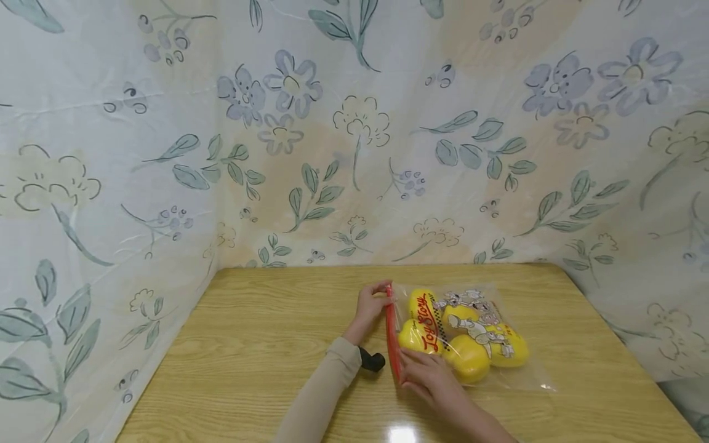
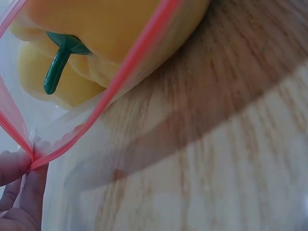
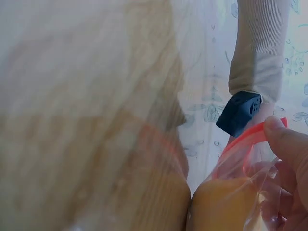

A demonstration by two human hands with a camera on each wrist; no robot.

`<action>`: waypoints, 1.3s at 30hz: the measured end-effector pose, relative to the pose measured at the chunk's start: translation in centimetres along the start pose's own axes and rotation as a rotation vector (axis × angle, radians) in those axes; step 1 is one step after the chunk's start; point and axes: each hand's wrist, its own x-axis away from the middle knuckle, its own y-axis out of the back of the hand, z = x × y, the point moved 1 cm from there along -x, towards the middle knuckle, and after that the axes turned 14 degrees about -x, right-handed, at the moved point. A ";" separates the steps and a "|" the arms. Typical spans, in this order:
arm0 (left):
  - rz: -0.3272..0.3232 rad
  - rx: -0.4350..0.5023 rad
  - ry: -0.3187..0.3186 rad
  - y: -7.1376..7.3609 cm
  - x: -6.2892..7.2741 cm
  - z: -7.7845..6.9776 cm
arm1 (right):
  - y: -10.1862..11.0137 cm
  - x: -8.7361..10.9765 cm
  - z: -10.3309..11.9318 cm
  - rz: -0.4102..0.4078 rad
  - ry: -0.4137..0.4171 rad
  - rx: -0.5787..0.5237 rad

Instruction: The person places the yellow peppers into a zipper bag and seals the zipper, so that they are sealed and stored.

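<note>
A clear zip bag (image 1: 425,320) with red "Toy Story" lettering lies on the table, its red zip edge (image 1: 392,338) facing left. Inside are several yellow bell peppers (image 1: 468,357); one shows a green stem (image 2: 58,67) in the left wrist view. My left hand (image 1: 370,311) pinches the far corner of the red edge. At the near corner my right hand (image 1: 432,376) grips the same edge, its thumb (image 3: 284,139) over the red strip in the right wrist view. Between my hands the bag's mouth gapes, its two red strips apart in the left wrist view.
The wood-grain table (image 1: 266,344) runs back to a floral cloth (image 1: 343,172) hanging behind and at both sides. A dark wrist camera (image 1: 372,360) sits at my left cuff, close to the bag's zip edge.
</note>
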 end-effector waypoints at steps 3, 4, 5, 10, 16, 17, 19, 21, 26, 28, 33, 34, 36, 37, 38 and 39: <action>-0.012 0.012 -0.009 0.1 -0.1 -0.1 | 0.0 0.0 -0.1 0.007 -0.001 0.001; -0.015 0.016 -0.012 0.1 -0.1 -0.2 | 0.1 -0.1 -0.1 0.011 -0.002 0.005; -0.016 0.020 -0.018 0.1 -0.1 -0.2 | 0.1 -0.1 -0.1 0.015 -0.004 0.006; 0.018 0.082 -0.020 0.4 0.5 -0.3 | 0.5 -0.2 0.0 0.038 -0.026 0.007; 0.115 0.191 -0.026 1.6 1.5 -1.4 | 0.6 -0.3 0.1 0.052 -0.071 -0.003; 0.125 0.195 -0.027 1.8 1.6 -1.6 | 0.6 -0.4 0.0 0.053 -0.077 -0.005; 0.139 0.205 -0.021 2.0 1.9 -1.9 | 0.7 -0.5 0.1 0.057 -0.091 0.000; 0.143 0.210 -0.019 2.1 2.1 -2.0 | 0.8 -0.7 0.0 0.064 -0.104 -0.001; 0.147 0.218 -0.014 2.3 2.2 -2.0 | 1.0 -1.2 -0.2 0.072 -0.105 -0.019; 0.152 0.218 -0.011 2.3 2.2 -2.0 | 1.1 -1.4 -0.3 0.072 -0.092 -0.019; 0.148 0.194 -0.003 2.3 2.3 -1.9 | 1.2 -1.8 -0.5 0.089 -0.086 -0.013; 0.149 0.191 -0.003 2.3 2.3 -1.9 | 1.2 -1.9 -0.5 0.094 -0.090 -0.016; 0.150 0.189 -0.003 2.3 2.3 -1.8 | 1.2 -2.1 -0.6 0.105 -0.104 -0.032; 0.152 0.190 -0.002 2.3 2.3 -1.8 | 1.2 -2.2 -0.6 0.108 -0.114 -0.045; 0.151 0.192 -0.007 2.3 2.3 -1.7 | 1.2 -2.3 -0.7 0.110 -0.121 -0.053; 0.155 0.194 -0.010 2.4 2.3 -1.7 | 1.2 -2.4 -0.7 0.112 -0.128 -0.062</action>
